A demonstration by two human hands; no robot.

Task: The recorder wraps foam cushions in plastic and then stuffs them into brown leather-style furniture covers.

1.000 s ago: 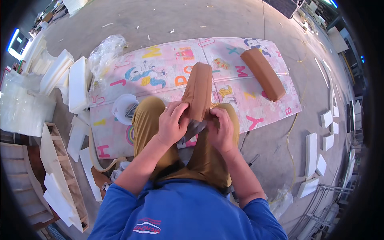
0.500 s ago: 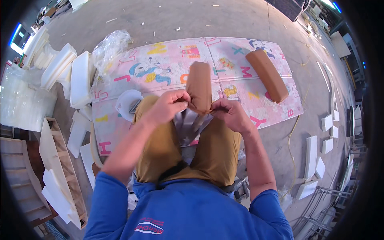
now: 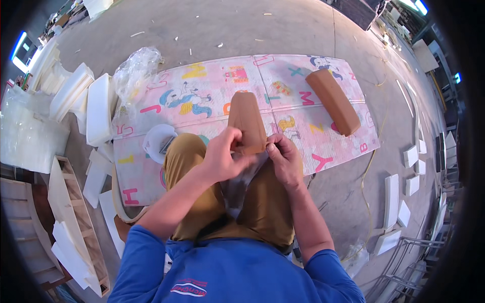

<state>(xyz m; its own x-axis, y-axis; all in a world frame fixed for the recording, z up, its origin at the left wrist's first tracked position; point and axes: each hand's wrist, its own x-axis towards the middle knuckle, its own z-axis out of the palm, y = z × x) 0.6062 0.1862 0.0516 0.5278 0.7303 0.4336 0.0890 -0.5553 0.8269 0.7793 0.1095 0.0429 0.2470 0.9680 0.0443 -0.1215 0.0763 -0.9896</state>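
Seated on a pink play mat, I pinch my left hand and right hand shut on the near end of a brown padded cushion, steadying it over my knees. Grey fabric hangs below my fingertips; a second brown cushion lies well beyond them.

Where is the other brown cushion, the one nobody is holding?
The loose brown cushion lies on the pink play mat, up and to the person's right, apart from both hands.
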